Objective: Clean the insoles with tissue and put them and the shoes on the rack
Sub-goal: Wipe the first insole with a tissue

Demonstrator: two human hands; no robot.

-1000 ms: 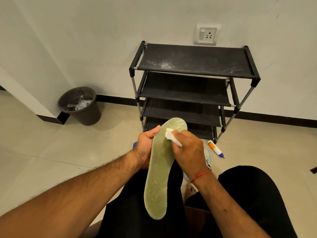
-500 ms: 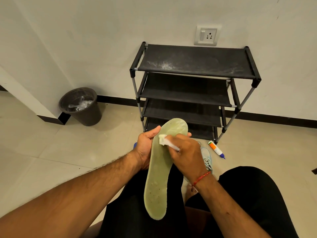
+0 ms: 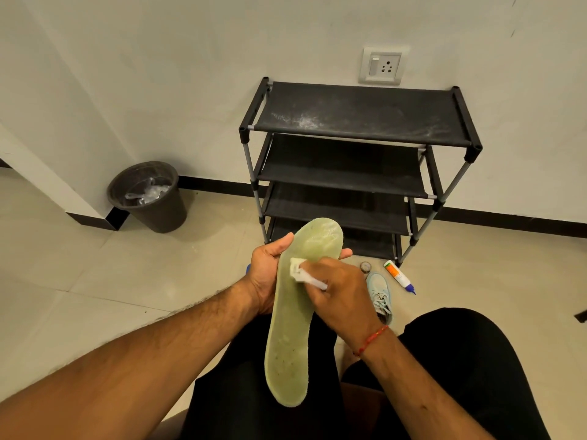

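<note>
A pale green insole [image 3: 293, 338] points away from me above my lap. My left hand [image 3: 265, 273] grips its left edge near the toe, fingertips showing past the right edge. My right hand [image 3: 341, 292] pinches a folded white tissue [image 3: 301, 274] and presses it on the insole's upper part. A light blue laced shoe [image 3: 379, 295] lies on the floor just right of my right hand, partly hidden by it. The black four-shelf rack [image 3: 355, 122] stands against the wall ahead, its shelves bare and dusty.
A dark bin [image 3: 152, 198] with a plastic liner stands at the wall corner on the left. A white tube with an orange label and blue tip [image 3: 398, 276] and a small round object [image 3: 365, 267] lie by the rack's right foot. My black-clad legs fill the bottom.
My right hand has slid the tissue down and leftward along the insole, from the toe area toward its left edge. The left hand keeps the same hold.
</note>
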